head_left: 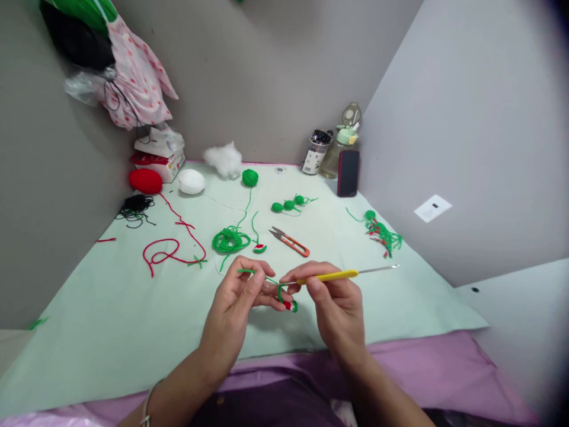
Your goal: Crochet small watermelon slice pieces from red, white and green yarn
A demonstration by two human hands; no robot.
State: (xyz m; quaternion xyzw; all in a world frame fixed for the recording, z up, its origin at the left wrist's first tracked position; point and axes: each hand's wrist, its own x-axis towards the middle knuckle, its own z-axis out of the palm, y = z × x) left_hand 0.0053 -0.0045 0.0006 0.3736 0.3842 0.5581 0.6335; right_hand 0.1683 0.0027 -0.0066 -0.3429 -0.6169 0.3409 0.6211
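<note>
Nearest, both forearms are running out of the bottom edge. The left hand (235, 296) is pinching a thin green yarn strand (246, 271) between thumb and index finger, its lower fingers curling beside a small red, white and green crocheted piece (291, 306). The right hand (340, 302) is pinching a slim crochet hook with a yellow handle and silver shafts (331, 277), thumb and index finger closing on it near the working end. The piece is hanging below that end, just above the tabletop (427, 308).

It is looking very light, soft and easily stretched, so its firm edge close to the working loop is probably offering the best hold; the strand is likely slipping if gripped loosely. The hook is seeming stiff and smooth, its handle giving the surest grip.

The fingers are hiding part of the piece, and whether the left ones are actually gripping it is impossible to tell. The hook's working tip is disappearing among yarn and fingertips.

Farther out, a similar red, white and green crocheted wedge (260, 248) is lying near orange-handled metal snips (291, 242) and a loose green yarn coil (230, 241). Beyond, a tangled green and red yarn cluster (383, 232) is blurring into unclear parts. At the back, hanging bags (137, 77) are being cut off by the top edge.
</note>
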